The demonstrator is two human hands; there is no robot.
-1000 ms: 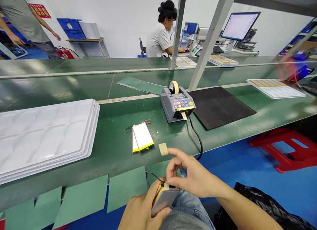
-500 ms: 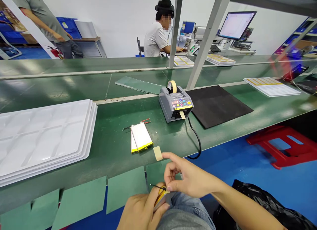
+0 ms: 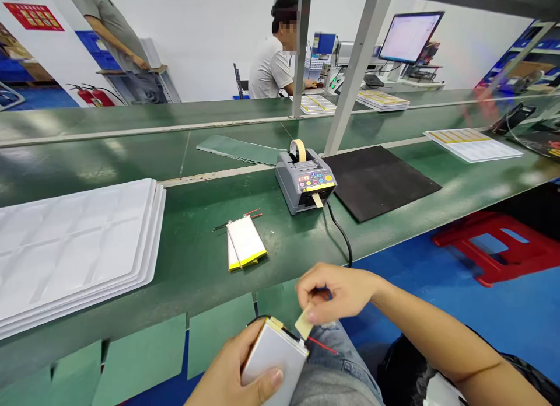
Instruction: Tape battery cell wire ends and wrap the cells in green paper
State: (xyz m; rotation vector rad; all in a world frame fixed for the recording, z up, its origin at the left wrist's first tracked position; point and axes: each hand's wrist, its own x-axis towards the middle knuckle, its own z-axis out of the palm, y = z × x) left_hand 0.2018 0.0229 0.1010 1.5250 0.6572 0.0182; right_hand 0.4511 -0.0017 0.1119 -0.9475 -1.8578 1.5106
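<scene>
Head view, looking forward and down over a green workbench (image 3: 289, 242). Left hand (image 3: 231, 365) closed in a grip around a silver pouch battery (image 3: 273, 359), thumb across its face, held over the lap and well in front of the tape dispenser (image 3: 305, 181). Right hand (image 3: 336, 292) pinched closed on a small tan piece of tape (image 3: 304, 322), just beside the battery's upper corner. A black wire (image 3: 258, 319) and a red wire (image 3: 321, 345) running from the battery's end.

Nearer than the dispenser and to its left, two more pouch batteries (image 3: 245, 241) overlapping on the bench, their thin wires pointing toward it. Farther left of the dispenser, a stack of white trays (image 3: 74, 248). Just right of it, a black mat (image 3: 376, 181). Below and right of it, a red stool (image 3: 494, 248) on the blue floor. Far beyond it, across the bench, a seated co-worker (image 3: 271, 67) with a monitor (image 3: 411, 37) off to the right.
</scene>
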